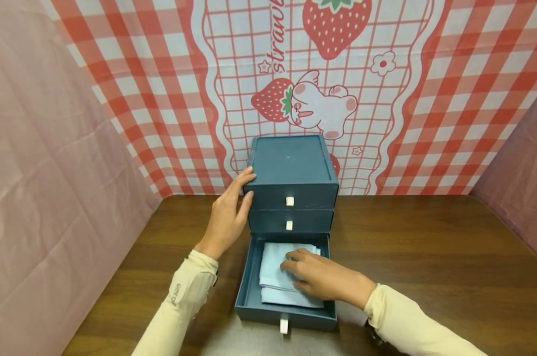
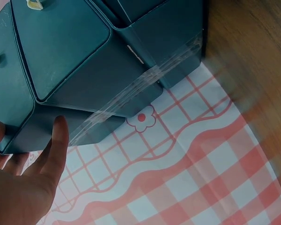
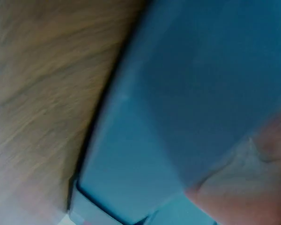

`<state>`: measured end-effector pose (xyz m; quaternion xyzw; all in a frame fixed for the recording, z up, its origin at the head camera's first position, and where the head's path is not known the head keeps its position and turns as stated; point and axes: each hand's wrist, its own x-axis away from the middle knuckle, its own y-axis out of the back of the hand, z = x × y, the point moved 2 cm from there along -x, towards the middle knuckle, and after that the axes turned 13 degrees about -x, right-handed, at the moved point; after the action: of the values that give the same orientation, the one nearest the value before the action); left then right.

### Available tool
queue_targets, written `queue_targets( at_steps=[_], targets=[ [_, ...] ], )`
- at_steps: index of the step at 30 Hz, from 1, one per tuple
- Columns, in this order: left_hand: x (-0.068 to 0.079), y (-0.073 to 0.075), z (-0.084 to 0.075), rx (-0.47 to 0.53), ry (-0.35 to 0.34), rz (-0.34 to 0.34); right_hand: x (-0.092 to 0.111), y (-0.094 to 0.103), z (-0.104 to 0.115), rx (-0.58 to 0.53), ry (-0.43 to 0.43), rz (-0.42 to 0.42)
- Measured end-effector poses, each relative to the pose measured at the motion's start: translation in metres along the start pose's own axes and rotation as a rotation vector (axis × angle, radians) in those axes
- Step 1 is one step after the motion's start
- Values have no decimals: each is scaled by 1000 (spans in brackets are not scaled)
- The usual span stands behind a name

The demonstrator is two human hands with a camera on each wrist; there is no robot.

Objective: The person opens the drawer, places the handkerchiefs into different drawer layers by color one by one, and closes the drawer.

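A dark blue three-drawer box [image 1: 290, 158] stands on the table with its bottom drawer [image 1: 250, 277] pulled out. In that drawer lies a folded light-blue cloth [image 1: 275, 269], one fold set back from the layer below. My right hand [image 1: 324, 277] is over the right part of the cloth, its fingers spread loosely and fingertips right at the cloth. The right wrist view shows part of that hand [image 3: 253, 187] beside the drawer's blue side wall. My left hand [image 1: 226, 217] rests against the box's upper left edge; the left wrist view shows its fingers [image 2: 58, 140] along the side.
White pull tabs [image 1: 289, 201] mark the two upper drawers, which are pushed in. Clear tape [image 2: 150, 75] runs down the box's side. Behind the box hangs a red-checked strawberry cloth [image 1: 170, 99], with pink curtains [image 1: 50, 173] at the sides. The table [image 1: 411, 247] is brown wood.
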<state>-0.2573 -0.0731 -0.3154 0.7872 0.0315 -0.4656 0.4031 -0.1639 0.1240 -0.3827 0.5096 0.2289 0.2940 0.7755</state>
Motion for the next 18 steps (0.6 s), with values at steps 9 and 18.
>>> queue_targets(
  at_steps=[9,18],
  targets=[
    [0,3,-1,6,8,-12,28,22,44,-285,140,-206],
    [1,0,-1,9,3,-9,62,-3,63,-604,63,42]
  ],
)
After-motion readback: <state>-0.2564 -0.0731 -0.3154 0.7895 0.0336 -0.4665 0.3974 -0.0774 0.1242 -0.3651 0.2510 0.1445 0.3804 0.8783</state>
